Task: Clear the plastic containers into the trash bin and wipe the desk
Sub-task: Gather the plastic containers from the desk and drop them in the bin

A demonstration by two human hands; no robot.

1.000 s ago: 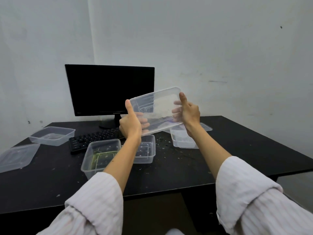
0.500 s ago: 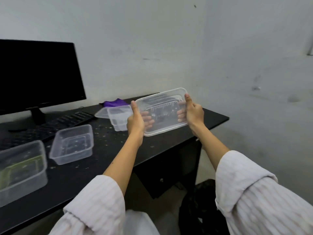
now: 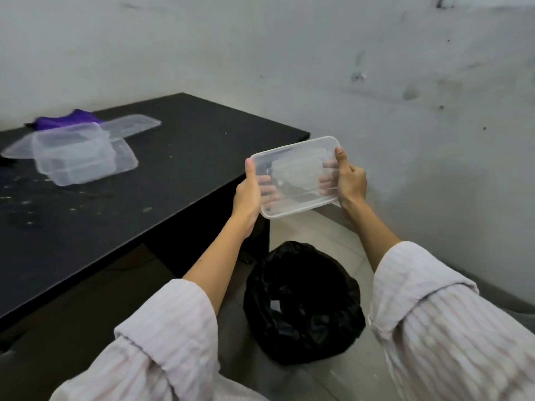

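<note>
Left hand (image 3: 247,195) and right hand (image 3: 350,180) grip clear container (image 3: 298,180) by its short ends: thumbs on rim, fingers curled beneath. Trash bin (image 3: 301,302) below.

No legible text, label, brand, number or sign is observed. The clear plastic container (image 3: 295,176) held off the desk's (image 3: 179,180) right edge carries no readable marking. The containers on the desk are blurred.

Roughly three containers (image 3: 295,178), one bin (image 3: 304,305)
</note>
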